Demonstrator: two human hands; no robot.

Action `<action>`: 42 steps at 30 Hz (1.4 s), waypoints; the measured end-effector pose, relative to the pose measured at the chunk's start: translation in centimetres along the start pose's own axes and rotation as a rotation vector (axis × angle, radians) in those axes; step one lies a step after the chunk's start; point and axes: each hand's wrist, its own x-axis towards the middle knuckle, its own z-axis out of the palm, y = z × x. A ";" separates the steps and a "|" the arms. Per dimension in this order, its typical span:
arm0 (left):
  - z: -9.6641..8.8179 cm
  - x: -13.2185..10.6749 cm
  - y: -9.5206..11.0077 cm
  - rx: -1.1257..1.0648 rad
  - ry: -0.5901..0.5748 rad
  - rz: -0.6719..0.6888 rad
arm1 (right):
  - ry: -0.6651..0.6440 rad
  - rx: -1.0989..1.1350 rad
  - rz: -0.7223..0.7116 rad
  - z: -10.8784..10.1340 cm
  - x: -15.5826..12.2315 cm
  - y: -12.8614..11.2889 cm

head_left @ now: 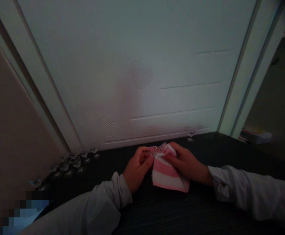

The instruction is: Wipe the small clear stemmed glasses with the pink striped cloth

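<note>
A small clear stemmed glass [161,148] is held between my hands above the dark table, partly covered by cloth. My left hand [138,167] is closed, its fingers pinching one end of the glass. In my right hand [187,162] is a pink and white striped cloth [168,172], pressed around the other end of the glass. The cloth's lower part hangs down towards the tabletop. Fingers and fabric hide much of the glass, so its exact tilt is hard to tell.
Several small stemmed glasses [75,162] stand grouped at the table's left side. One more glass [191,135] stands at the back right. Behind the dark table [162,212] rises a white panel [88,71] with carved hearts. White items [256,135] lie beyond the right edge.
</note>
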 end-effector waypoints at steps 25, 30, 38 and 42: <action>-0.1 0.4 0.0 0.048 -0.032 -0.067 | -0.018 -0.065 -0.044 -0.2 0.1 -0.4; 0.0 0.3 0.0 0.019 -0.018 -0.057 | 0.000 -0.001 -0.005 0.0 0.0 -0.3; 0.0 0.1 -0.1 0.018 -0.050 -0.053 | 0.001 -0.002 -0.017 -0.1 0.0 -0.2; -0.1 0.1 0.1 0.023 -0.072 -0.050 | 0.011 -0.040 -0.045 -0.2 0.0 -0.6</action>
